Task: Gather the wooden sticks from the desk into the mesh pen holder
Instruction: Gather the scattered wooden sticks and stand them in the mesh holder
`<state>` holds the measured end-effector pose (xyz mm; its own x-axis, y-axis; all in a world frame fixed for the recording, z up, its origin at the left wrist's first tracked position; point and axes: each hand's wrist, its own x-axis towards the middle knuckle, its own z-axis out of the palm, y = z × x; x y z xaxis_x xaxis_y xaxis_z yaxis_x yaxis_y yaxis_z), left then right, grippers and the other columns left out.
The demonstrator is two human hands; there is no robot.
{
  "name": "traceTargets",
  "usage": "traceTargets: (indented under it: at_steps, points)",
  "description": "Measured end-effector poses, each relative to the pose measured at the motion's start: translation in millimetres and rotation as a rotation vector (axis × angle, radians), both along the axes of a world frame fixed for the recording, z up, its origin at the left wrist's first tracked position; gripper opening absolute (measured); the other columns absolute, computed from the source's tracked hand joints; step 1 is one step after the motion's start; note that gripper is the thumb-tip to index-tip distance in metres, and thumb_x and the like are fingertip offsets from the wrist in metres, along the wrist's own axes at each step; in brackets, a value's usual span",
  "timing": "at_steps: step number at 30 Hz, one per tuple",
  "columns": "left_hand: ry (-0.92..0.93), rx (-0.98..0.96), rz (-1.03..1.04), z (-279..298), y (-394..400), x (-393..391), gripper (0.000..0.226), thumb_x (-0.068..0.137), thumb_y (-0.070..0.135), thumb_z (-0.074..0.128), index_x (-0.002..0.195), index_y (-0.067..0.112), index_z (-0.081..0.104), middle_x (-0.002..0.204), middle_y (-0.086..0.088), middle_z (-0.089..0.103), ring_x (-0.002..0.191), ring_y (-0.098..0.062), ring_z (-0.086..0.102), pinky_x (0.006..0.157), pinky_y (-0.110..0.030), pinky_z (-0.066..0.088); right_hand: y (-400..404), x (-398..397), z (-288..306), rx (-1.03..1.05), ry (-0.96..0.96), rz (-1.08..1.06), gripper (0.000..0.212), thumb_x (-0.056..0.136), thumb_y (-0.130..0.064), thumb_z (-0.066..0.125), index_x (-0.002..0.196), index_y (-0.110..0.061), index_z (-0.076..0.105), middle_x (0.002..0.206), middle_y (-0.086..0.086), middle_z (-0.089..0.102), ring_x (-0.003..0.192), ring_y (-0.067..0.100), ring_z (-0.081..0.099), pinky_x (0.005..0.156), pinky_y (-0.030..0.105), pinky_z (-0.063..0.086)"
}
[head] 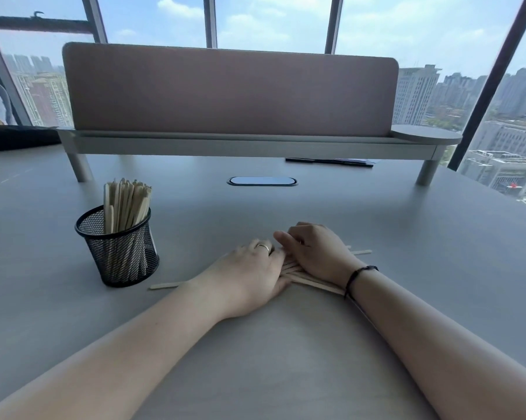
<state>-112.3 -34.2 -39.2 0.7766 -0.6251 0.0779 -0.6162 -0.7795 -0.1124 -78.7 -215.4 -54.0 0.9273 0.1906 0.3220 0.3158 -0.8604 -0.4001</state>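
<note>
Mid-desk [286,344], I have both hands on loose wooden sticks [308,281]: left hand [249,272] flat, pressing; right hand [316,253] curled around them. Mesh pen holder [119,247] sits left, mostly full. Risk: crossed sticks fan out on lifting; one stray stick [165,285] beside the holder gets missed.

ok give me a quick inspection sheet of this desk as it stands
surface: grey desk, oval grommet at centre
job's things: mesh pen holder upright, already holds sticks; loose wooden sticks under both hands, one stray stick near the holder
clutter: dark pens under shelf, black item far left
grippers: left hand and right hand press on the loose sticks; neither grip clear
cables: nothing seen
surroundings: pink divider, windows, city
</note>
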Motion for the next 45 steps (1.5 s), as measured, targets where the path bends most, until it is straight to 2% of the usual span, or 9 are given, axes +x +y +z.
traceTargets:
  at_steps: [6, 12, 19, 23, 27, 30, 37, 41, 45]
  points:
    - [-0.125, 0.074, -0.007, 6, -5, -5, 0.036, 0.102, 0.007, 0.034, 0.137, 0.006, 0.043, 0.128, -0.017, 0.051, 0.114, -0.034, 0.053, 0.082, -0.04, 0.043, 4, -4, 1, -0.008, -0.002, 0.02, 0.049, 0.1, -0.053, 0.041, 0.06, -0.025, 0.044, 0.07, -0.003, 0.055, 0.074, 0.025, 0.054, 0.065, 0.033, 0.029]
    - [-0.121, -0.097, -0.014, 5, -1, -8, 0.041, 0.102, 0.008, 0.029, 0.141, 0.011, 0.041, 0.135, -0.011, 0.044, 0.122, -0.031, 0.048, 0.096, -0.039, 0.041, 2, -5, 4, 0.033, 0.003, 0.026, 0.054, 0.1, -0.055, 0.039, 0.061, -0.019, 0.048, 0.066, 0.0, 0.055, 0.07, 0.024, 0.053, 0.068, 0.039, 0.043]
    - [-0.278, -0.098, -0.146, 3, 11, -1, 0.075, 0.08, 0.018, 0.0, 0.133, 0.014, 0.053, 0.117, -0.011, 0.055, 0.105, -0.034, 0.058, 0.083, -0.042, 0.046, -10, -9, 20, 0.441, 0.135, -0.027, 0.06, 0.097, -0.06, 0.042, 0.072, -0.017, 0.074, 0.07, -0.002, 0.073, 0.067, 0.012, 0.066, 0.076, 0.036, 0.053]
    - [-0.331, -0.14, -0.127, 2, 21, 4, 0.047, 0.085, 0.011, 0.021, 0.109, 0.013, 0.061, 0.097, -0.009, 0.06, 0.081, -0.034, 0.064, 0.062, -0.036, 0.046, -22, -11, 33, 0.695, 0.018, -0.04, 0.064, 0.1, -0.056, 0.038, 0.083, -0.008, 0.075, 0.08, 0.009, 0.076, 0.079, 0.025, 0.07, 0.074, 0.029, 0.053]
    - [-0.307, -0.281, -0.043, 8, 31, 8, 0.034, 0.093, 0.006, 0.041, 0.125, 0.015, 0.052, 0.113, -0.007, 0.058, 0.092, -0.036, 0.063, 0.06, -0.035, 0.036, -19, -14, 34, 0.851, -0.045, -0.069, 0.065, 0.104, -0.052, 0.032, 0.086, -0.007, 0.074, 0.08, 0.007, 0.076, 0.074, 0.017, 0.071, 0.07, 0.026, 0.053]
    - [-0.252, -0.387, -0.014, 11, 37, 11, 0.028, 0.096, 0.006, 0.042, 0.123, 0.01, 0.049, 0.111, -0.012, 0.058, 0.079, -0.041, 0.06, 0.057, -0.036, 0.033, -18, -14, 31, 0.904, -0.078, -0.112, 0.061, 0.104, -0.052, 0.03, 0.089, -0.009, 0.071, 0.083, 0.011, 0.076, 0.077, 0.023, 0.07, 0.072, 0.027, 0.05]
    - [-0.196, -0.619, -0.006, 8, 42, 15, 0.016, 0.107, 0.021, 0.035, 0.105, 0.008, 0.043, 0.072, 0.0, 0.045, 0.057, -0.034, 0.048, 0.052, -0.039, 0.037, -20, -18, 25, 0.423, 0.041, -0.101, 0.065, 0.088, -0.074, 0.04, 0.091, -0.018, 0.073, 0.091, 0.004, 0.074, 0.089, 0.021, 0.067, 0.088, 0.043, 0.054]
    - [-0.125, -0.774, 0.072, 7, 44, 19, 0.022, 0.108, 0.03, 0.034, 0.104, 0.01, 0.045, 0.064, 0.003, 0.047, 0.054, -0.021, 0.046, 0.049, -0.036, 0.024, -15, -25, 24, 0.144, 0.125, -0.085, 0.055, 0.076, -0.083, 0.046, 0.089, -0.035, 0.068, 0.1, -0.012, 0.066, 0.097, 0.009, 0.061, 0.09, 0.035, 0.05]
    - [-0.057, -0.838, 0.137, 6, 48, 22, 0.025, 0.108, 0.034, 0.037, 0.097, 0.012, 0.044, 0.064, 0.001, 0.049, 0.055, -0.019, 0.048, 0.048, -0.034, 0.026, -16, -31, 20, -0.045, 0.245, 0.03, 0.092, 0.057, -0.095, 0.05, 0.13, -0.041, 0.057, 0.125, -0.011, 0.055, 0.123, 0.01, 0.05, 0.108, 0.036, 0.04]
